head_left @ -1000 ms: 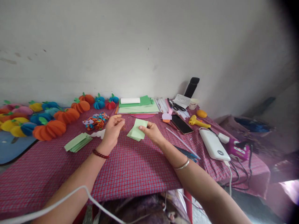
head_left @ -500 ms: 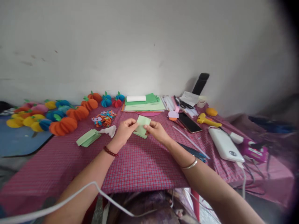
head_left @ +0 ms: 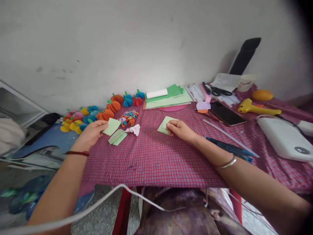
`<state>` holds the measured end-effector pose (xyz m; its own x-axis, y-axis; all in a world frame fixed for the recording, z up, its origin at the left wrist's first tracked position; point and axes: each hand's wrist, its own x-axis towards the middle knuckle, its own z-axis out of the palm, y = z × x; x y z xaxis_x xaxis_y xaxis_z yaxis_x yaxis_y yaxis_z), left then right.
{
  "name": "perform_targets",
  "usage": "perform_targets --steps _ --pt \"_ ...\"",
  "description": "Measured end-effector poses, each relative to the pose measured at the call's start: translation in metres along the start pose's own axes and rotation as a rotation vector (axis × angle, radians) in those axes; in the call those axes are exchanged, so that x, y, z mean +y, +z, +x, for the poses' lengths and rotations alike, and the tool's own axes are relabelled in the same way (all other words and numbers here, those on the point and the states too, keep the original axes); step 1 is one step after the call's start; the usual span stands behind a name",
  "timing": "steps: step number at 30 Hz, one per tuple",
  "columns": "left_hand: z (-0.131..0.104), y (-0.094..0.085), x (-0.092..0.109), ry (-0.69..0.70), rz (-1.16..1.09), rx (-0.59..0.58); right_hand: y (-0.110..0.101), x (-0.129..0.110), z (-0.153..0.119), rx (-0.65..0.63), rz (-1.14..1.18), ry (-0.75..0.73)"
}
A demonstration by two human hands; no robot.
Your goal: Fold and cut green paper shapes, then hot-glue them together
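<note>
"What are the hands doing on your feed?"

"I have two in view, well apart over the bench. My left hand (head_left: pixel 90 134) is closed in a pinch on the edge of one pale green paper square (head_left: pixel 112 126). My right hand (head_left: pixel 182 130) pinches a small wad of green papers (head_left: pixel 163 126), its edges slightly fanned; I can't count the layers."

"Any more green paper near them?"

"One stack of folded slips (head_left: pixel 117 137), just to the right of the left hand, lying creased on the red checked cloth (head_left: pixel 151 160). Between the hands I see one crumpled white scrap (head_left: pixel 134 130) and, just beyond it, one heap of curly multicoloured bits (head_left: pixel 128 117)."

"And the pumpkins?"

"Round, fluted paper pumpkins (head_left: pixel 113 106) stand beyond the left hand. At their far end I count two blue, one red and at least three orange; those closest to that hand overlap too much to count."

"Containers?"

"One pale cup (head_left: pixel 245 84), well beyond the right hand; I can't see inside it. Nearer that hand lie one flat, glossy black phone (head_left: pixel 227 113), one yellow glue gun (head_left: pixel 256 109) and one pair of black scissors (head_left: pixel 225 92)."
</note>
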<state>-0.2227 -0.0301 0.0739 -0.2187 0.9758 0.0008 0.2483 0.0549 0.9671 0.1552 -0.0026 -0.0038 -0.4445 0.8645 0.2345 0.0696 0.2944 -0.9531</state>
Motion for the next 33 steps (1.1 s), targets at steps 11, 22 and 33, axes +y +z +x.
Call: perform_targets --steps 11,22,33 --pt "0.017 -0.003 -0.024 0.241 0.541 0.230 0.002 0.002 0.000 -0.020 -0.098 0.007" --pt "-0.012 0.010 -0.037 0.564 1.047 0.117 0.003 -0.002 -0.001 -0.045 -0.228 0.014" --pt "-0.014 -0.001 -0.066 0.462 0.992 -0.064 0.003 -0.001 -0.001 -0.040 -0.278 -0.011"
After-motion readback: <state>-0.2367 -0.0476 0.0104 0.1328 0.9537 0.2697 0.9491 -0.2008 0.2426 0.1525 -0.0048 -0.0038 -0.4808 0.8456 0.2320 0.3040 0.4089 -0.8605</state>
